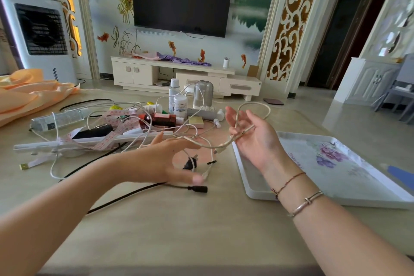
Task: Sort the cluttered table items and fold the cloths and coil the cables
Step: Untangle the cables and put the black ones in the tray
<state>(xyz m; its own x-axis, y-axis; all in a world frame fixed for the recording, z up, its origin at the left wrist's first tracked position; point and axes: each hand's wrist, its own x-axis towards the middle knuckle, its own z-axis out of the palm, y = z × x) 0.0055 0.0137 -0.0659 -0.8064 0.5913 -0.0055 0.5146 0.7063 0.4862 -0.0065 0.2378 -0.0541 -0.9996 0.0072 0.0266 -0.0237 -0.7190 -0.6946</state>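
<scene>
A pale braided cable (255, 105) loops up behind my right hand (253, 139), which is raised palm up over the table and pinches the cable between thumb and fingers. From there the cable runs left under the fingertips of my left hand (165, 159), held flat with straight fingers above the tangle. Under it lie white cables (53, 172), a black plug (190, 163) and a black cable (125, 195) ending in a barrel connector (198, 188). An orange cloth (29, 94) is bunched at the far left.
A white floral tray (336, 163) sits at the right. Behind the tangle lie a pink tape measure (116, 125), a white bar (89, 141), a clear bottle (58, 120), upright medicine bottles (179, 103), a red box (163, 119) and a translucent dispenser (202, 93).
</scene>
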